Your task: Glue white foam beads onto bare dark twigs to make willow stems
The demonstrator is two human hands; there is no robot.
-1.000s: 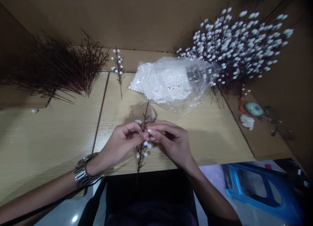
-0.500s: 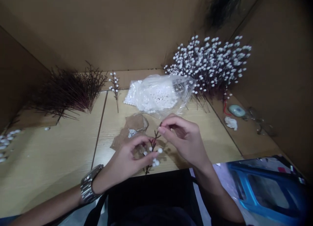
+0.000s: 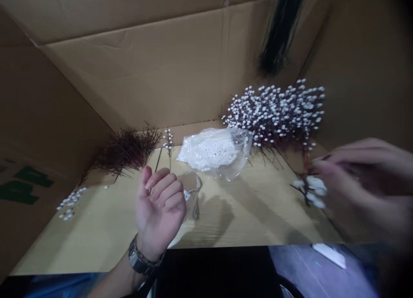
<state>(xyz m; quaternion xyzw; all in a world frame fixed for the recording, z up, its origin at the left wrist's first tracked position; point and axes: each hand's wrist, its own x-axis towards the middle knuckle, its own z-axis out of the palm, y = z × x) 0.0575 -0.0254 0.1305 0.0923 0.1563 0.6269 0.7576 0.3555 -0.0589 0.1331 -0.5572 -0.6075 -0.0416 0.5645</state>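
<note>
My left hand [image 3: 161, 212] is raised over the near middle of the table, palm toward me. Its fingers are curled in, the thumb points up, and nothing shows in it. Out to the right, my right hand [image 3: 364, 186] is blurred, its thumb and fingers pinched together. An artificial berry sprig [image 3: 306, 197], dark-stemmed with white berries, hangs at these fingertips. Beyond it stands a thick bunch of white-berried stems [image 3: 274, 113]. A clear plastic bag of white berries [image 3: 213, 152] lies at mid-table. Behind my left hand is a torn brown paper piece [image 3: 192, 182], partly hidden.
Bare dark stems [image 3: 129, 149] are heaped at the back left, beside a single berry sprig [image 3: 168, 139]. Loose white berries [image 3: 69, 203] lie on the left. Cardboard walls [image 3: 155, 74] enclose the table [image 3: 106, 233]; a dark bundle [image 3: 280, 35] hangs at the upper right.
My hands have parted: the left let go of the sprig and rose, while the right carried it far to the right. The view has tilted upward.
</note>
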